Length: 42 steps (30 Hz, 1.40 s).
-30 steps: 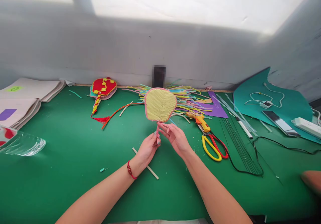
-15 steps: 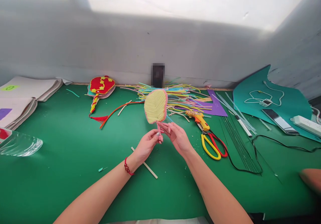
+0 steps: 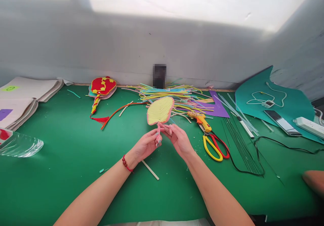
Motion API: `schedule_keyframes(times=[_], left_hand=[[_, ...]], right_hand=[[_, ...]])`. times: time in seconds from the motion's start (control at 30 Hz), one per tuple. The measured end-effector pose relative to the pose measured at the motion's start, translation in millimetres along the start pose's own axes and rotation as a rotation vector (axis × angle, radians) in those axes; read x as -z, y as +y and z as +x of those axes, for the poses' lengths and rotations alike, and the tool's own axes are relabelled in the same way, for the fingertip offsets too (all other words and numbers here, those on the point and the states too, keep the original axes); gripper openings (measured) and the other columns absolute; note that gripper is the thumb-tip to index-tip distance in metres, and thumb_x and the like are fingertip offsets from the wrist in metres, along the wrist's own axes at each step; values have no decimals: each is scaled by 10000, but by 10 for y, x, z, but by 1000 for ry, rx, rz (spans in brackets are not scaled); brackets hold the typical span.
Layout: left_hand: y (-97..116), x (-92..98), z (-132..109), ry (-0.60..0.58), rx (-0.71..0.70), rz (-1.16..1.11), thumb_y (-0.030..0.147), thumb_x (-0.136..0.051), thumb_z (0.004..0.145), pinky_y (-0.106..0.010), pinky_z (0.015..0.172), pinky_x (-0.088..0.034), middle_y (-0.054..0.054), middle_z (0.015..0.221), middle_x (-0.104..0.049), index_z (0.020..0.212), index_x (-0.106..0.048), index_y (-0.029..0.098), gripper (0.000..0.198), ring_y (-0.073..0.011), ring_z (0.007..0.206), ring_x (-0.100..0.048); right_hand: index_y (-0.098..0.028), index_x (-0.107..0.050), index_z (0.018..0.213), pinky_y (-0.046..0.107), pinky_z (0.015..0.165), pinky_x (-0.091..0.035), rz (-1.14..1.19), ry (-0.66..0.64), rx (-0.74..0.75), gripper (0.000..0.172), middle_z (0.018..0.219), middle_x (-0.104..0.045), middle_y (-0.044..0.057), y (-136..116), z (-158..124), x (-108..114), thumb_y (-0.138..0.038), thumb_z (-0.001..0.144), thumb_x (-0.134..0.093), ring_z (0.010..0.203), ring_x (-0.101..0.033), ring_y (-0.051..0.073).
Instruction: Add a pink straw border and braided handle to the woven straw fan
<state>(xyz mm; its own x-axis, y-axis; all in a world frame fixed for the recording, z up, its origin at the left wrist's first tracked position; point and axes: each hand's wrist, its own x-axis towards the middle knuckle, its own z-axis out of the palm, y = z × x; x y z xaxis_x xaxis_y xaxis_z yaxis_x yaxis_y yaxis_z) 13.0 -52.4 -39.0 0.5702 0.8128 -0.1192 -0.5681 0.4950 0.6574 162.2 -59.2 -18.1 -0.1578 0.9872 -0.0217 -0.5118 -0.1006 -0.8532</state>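
A small fan [image 3: 160,110] with a yellow ribbed face and a pink fuzzy rim is held up over the middle of the table. My left hand [image 3: 146,143] is closed around its pink-wrapped handle, thumb and fingers near the lower end. Just right of the handle's top, my right hand [image 3: 178,138] is closed in a pinch on what looks like a pink pipe cleaner joined to the handle; its fingers partly hide the strand. Beneath my left wrist lies a pale flat stick [image 3: 152,172], partly covered by the arm.
Behind the fan lies a pile of coloured pipe cleaners [image 3: 174,92]. To the right are a glue gun [image 3: 202,121], scissors [image 3: 214,148], green wires [image 3: 244,148] and a phone [image 3: 282,122]. A red-and-yellow fan [image 3: 103,86] lies left. Someone's arm [image 3: 314,180] shows at the right edge.
The fan's face has tilted to the right and tipped back, sitting slightly lower. My left hand has shifted a little left with the handle; the right hand stays close to it.
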Motion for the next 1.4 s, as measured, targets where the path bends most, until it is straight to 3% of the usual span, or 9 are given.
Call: schedule_keyframes(times=[0.23, 0.47, 0.6, 0.7, 0.8, 1.0, 1.2, 1.33, 1.4], left_hand=[[-81, -7, 74, 123, -86, 34, 403, -627, 805, -219, 519, -331, 53, 470, -383, 654, -552, 146, 306, -68, 466, -348], [-48, 6, 83, 129, -103, 66, 363, -590, 835, -209, 465, -275, 87, 421, -282, 671, -550, 141, 279, -56, 411, -222], [28, 16, 80, 196, -194, 315, 424, -599, 806, -211, 461, -242, 75, 421, -324, 655, -558, 151, 315, -63, 430, -256], [90, 42, 81, 311, -229, 546, 460, -607, 780, -217, 451, -214, 70, 438, -347, 656, -565, 162, 326, -67, 432, -271], [136, 61, 65, 373, -217, 716, 468, -586, 779, -222, 433, -181, 75, 444, -324, 655, -556, 173, 321, -73, 420, -255], [199, 24, -26, 352, -271, 1163, 344, -495, 828, -226, 492, -235, 45, 526, -420, 627, -562, 179, 269, -101, 502, -323], [283, -24, -97, 209, -173, 1323, 322, -470, 845, -228, 524, -255, 36, 554, -483, 658, -607, 183, 270, -121, 533, -366], [337, -26, -140, 44, -239, 1358, 316, -489, 859, -229, 570, -277, 3, 635, -578, 703, -655, 205, 254, -144, 590, -430], [370, -29, -165, -57, -315, 1390, 290, -523, 850, -234, 600, -275, -12, 640, -578, 684, -663, 217, 228, -152, 610, -428]], right_hand=[[-204, -486, 582, 424, 1060, -366, 18, -19, -9, 312, 954, -710, 43, 56, 4, -11, -386, 772, -655, 1168, -555, 237], [-202, -486, 585, 415, 1070, -358, 19, -16, -15, 311, 991, -705, 56, 86, 9, -24, -384, 765, -663, 1149, -569, 232], [-201, -497, 594, 405, 1016, -416, -43, -26, -24, 311, 938, -704, 44, 43, -5, -26, -398, 794, -630, 1109, -591, 220], [-202, -558, 654, 375, 820, -526, -320, 33, -6, 300, 872, -692, 43, 45, -35, -3, -460, 802, -600, 956, -644, 224], [-219, -619, 721, 310, 608, -492, -756, 122, 149, 287, 753, -663, 41, 81, -80, 28, -485, 816, -571, 714, -634, 198], [-219, -606, 734, 273, 576, -335, -1410, 153, 559, 308, 675, -613, 45, -6, -119, 56, -375, 931, -428, 617, -535, 153], [-192, -585, 659, 274, 561, -289, -1852, -106, 768, 365, 640, -583, 42, -346, -56, -77, -295, 953, -395, 643, -478, 153], [-175, -613, 672, 282, 577, -293, -1956, -471, 777, 275, 686, -608, 54, -637, 128, -272, -219, 909, -482, 688, -497, 164], [-173, -609, 608, 283, 582, -295, -1948, -654, 688, 263, 659, -607, 48, -775, 251, -371, -222, 862, -563, 668, -496, 160]])
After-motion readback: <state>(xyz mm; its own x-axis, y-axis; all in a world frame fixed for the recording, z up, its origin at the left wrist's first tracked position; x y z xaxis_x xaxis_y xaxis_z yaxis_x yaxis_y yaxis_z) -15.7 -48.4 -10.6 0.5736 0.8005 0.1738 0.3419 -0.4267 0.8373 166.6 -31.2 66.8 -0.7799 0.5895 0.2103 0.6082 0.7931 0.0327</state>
